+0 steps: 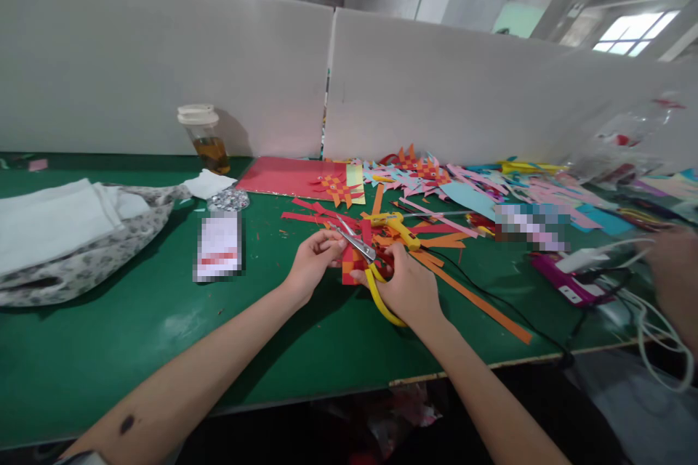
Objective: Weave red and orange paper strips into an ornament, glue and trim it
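Note:
My right hand is closed round the yellow handles of a pair of scissors, whose metal blades point up and to the left. Pinched in my left hand is a small woven piece of red and orange paper, partly hidden by the scissors and my fingers. The blades lie across this piece, close to my left fingertips. Just beyond my hands lies a yellow hot glue gun among red paper strips and orange paper strips.
A woven paper fish rests on a red sheet. Colourful paper scraps spread to the right, near a pink power strip with cables. On the left are a tea cup, a blurred-out flat item and cloth. Another person's arm shows at right.

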Demonstrator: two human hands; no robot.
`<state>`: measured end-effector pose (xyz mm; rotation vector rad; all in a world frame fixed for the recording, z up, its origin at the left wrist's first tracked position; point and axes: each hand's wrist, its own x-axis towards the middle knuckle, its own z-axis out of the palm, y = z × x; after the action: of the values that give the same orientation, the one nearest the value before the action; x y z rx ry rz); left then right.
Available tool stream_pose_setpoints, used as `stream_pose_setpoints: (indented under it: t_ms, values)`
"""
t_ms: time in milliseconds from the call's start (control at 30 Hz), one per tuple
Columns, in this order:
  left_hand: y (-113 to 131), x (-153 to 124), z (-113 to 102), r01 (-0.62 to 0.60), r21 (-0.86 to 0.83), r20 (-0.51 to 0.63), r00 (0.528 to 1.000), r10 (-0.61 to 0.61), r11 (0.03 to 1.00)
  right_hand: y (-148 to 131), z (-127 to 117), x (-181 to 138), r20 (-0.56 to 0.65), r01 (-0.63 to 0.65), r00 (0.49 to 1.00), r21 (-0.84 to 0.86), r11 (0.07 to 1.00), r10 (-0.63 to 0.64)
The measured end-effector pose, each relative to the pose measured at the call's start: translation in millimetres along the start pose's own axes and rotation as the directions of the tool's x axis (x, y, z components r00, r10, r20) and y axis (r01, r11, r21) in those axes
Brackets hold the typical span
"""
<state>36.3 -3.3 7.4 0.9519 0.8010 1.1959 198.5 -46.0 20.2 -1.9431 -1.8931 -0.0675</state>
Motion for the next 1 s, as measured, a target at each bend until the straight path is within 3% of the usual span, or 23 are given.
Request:
stream_pose_setpoints:
  t_ms: [400, 667, 800, 1000]
  values:
    - [2.9, -0.9, 2.0, 0.008, 0.002, -0.003, 1.000, -0.008, 1.000, -0.8, -0.1, 0.3, -0.034, -0.009, 0.999, -0.015, 1.000, 0.009]
    - [-1.3, -2.6, 2.2, -0.005, 0.054, 0.058, 0.998, 0.002, 0.999, -1.1, -1.0, 0.2, -0.020, -0.026, 0.999, 0.009, 1.000, 0.027]
    - [-0.2, -2.9, 1.1, 0.003, 0.051, 0.022, 1.000, -0.004, 0.999, 1.4, -3.3, 2.8, -0.024, -0.100, 0.994, 0.074, 0.992, 0.102]
    - [-4.8, 5.8, -5.4, 0.051, -0.110, -0.117, 0.991, -0.064, 0.993, 9.5, -10.1, 11.5, 0.021, -0.211, 0.978, 0.092, 0.973, 0.210]
